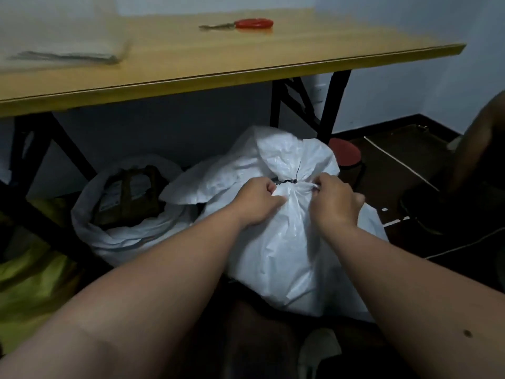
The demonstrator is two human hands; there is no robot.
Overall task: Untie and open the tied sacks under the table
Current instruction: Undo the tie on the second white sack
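**Head view: both hands at the neck of the tied sack**

Nearest, the two forearms reach forward to the white sack [276,242], which stands on the floor just in front of the counter [246,75], leaning a little away from the person. The left hand [259,202] is closed on the gathered plastic left of the neck; the right hand [337,199] pinches the bunched plastic at the right. Between them sits the dark tie [292,181]. To do this well, I'd hold the neck steady with one hand and work the tie loose with the other, not tear. The sack's long axis runs roughly upright, mouth pointing up and away. Behind, to the left, an opened sack [114,236] lies under the counter; red-handled scissors [246,24] rest on top.
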